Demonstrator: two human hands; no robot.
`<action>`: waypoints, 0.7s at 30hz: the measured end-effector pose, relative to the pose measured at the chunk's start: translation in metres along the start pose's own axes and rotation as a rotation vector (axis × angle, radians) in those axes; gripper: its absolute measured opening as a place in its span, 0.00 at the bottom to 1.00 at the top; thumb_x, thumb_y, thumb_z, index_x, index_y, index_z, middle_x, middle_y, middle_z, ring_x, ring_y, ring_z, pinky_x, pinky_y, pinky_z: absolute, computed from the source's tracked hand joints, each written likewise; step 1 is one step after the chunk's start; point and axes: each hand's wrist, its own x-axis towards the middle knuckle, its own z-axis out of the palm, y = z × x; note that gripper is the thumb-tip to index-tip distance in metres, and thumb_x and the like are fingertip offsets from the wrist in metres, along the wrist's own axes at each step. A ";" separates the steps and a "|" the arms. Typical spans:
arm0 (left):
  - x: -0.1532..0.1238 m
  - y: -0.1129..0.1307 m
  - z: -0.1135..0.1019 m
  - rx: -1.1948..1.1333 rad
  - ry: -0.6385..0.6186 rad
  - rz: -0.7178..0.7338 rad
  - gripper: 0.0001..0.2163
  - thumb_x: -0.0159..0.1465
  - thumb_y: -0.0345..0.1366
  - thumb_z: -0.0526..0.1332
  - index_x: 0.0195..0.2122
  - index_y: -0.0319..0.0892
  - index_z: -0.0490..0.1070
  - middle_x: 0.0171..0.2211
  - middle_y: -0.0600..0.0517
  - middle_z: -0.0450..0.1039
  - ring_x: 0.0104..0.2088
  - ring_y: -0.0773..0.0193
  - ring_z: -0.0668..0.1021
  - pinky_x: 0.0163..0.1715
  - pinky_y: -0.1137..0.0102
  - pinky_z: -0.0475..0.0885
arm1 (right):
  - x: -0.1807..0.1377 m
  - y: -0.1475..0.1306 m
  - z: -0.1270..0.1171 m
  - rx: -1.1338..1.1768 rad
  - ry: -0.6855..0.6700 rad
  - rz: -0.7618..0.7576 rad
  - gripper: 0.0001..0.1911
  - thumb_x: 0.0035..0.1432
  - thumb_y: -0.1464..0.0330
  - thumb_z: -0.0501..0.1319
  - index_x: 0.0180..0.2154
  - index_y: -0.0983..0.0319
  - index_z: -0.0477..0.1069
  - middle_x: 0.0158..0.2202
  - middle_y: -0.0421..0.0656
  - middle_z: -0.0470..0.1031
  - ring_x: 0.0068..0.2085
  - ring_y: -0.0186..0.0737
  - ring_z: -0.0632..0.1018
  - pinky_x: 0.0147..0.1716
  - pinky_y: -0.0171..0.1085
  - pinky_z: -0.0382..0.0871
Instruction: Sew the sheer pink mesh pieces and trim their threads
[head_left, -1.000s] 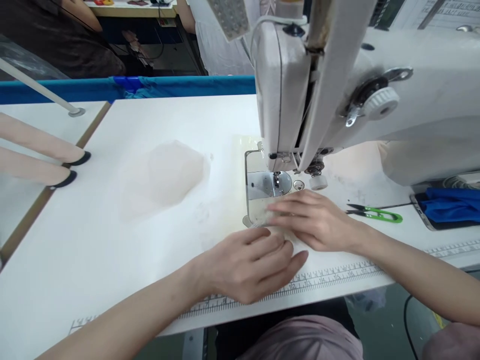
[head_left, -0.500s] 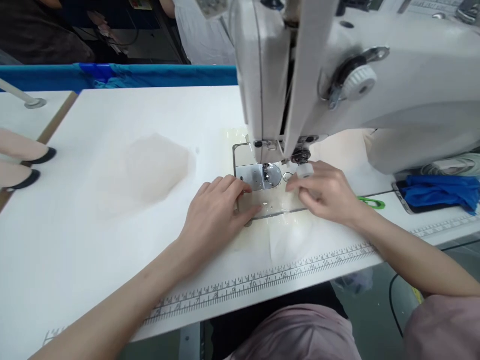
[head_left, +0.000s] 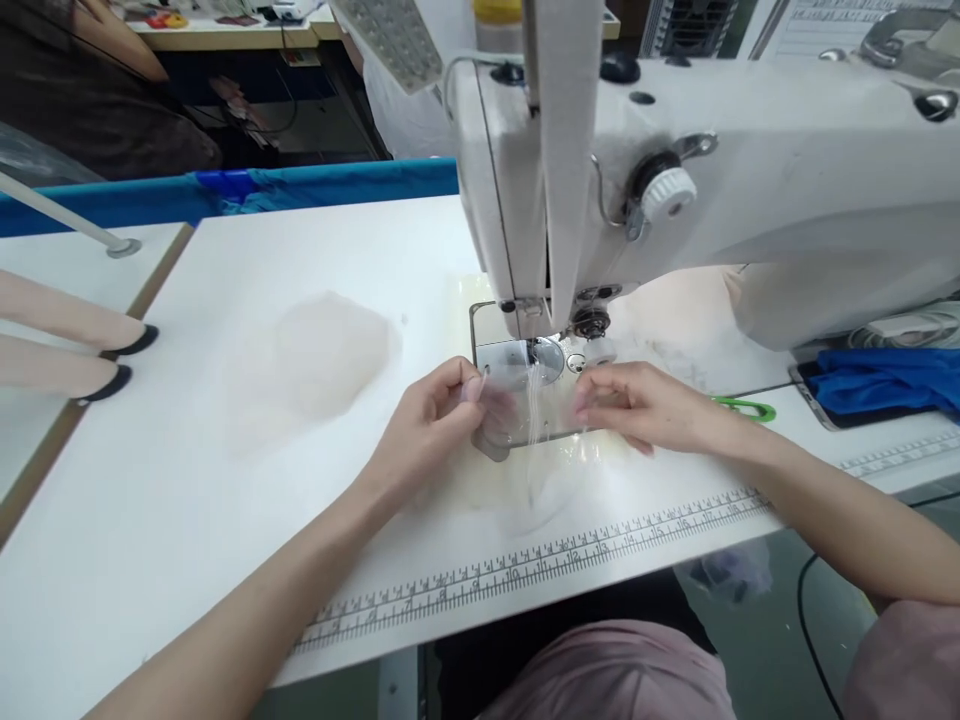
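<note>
A piece of sheer, nearly see-through fabric (head_left: 534,425) with pale strips down its middle spans the gap between my hands. My left hand (head_left: 442,410) pinches its left side, thumb against fingers, to the left of the needle plate (head_left: 510,357). On the right side, my right hand (head_left: 622,400) has its fingertips closed on the fabric's other edge. The presser foot (head_left: 532,350) of the white sewing machine (head_left: 495,190) stands just beyond the fabric; whether it touches the cloth I cannot tell.
Along the table's front edge runs a printed ruler (head_left: 510,575). Right of my right hand lie a green thread snipper (head_left: 742,408) and a phone under a blue cloth (head_left: 885,380). Two pale tubes with dark ends (head_left: 112,330) jut in at left. People are beyond the blue rail (head_left: 337,185).
Both hands have lifted from lying low by the needle plate, and the sheer fabric now shows stretched between them. The left fingers have closed into a pinch. The view has shifted slightly.
</note>
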 end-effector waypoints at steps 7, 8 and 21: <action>0.002 -0.003 0.002 -0.083 0.049 -0.054 0.09 0.52 0.24 0.52 0.32 0.44 0.59 0.32 0.51 0.77 0.30 0.62 0.80 0.24 0.68 0.77 | 0.007 -0.003 0.017 0.145 0.102 -0.070 0.10 0.56 0.63 0.63 0.37 0.61 0.66 0.27 0.37 0.71 0.29 0.33 0.74 0.28 0.34 0.70; 0.002 -0.003 0.002 -0.086 0.047 -0.046 0.10 0.51 0.24 0.52 0.33 0.44 0.59 0.31 0.52 0.77 0.30 0.62 0.81 0.25 0.68 0.77 | 0.007 -0.004 0.019 0.091 0.132 -0.080 0.12 0.53 0.64 0.65 0.37 0.61 0.67 0.28 0.37 0.71 0.29 0.33 0.73 0.28 0.34 0.70; 0.002 -0.005 0.000 -0.147 0.057 -0.069 0.15 0.51 0.23 0.51 0.39 0.42 0.64 0.25 0.56 0.74 0.23 0.67 0.77 0.26 0.69 0.76 | 0.007 0.005 0.005 0.267 0.237 -0.053 0.16 0.46 0.69 0.68 0.38 0.60 0.67 0.31 0.38 0.73 0.31 0.35 0.76 0.34 0.38 0.75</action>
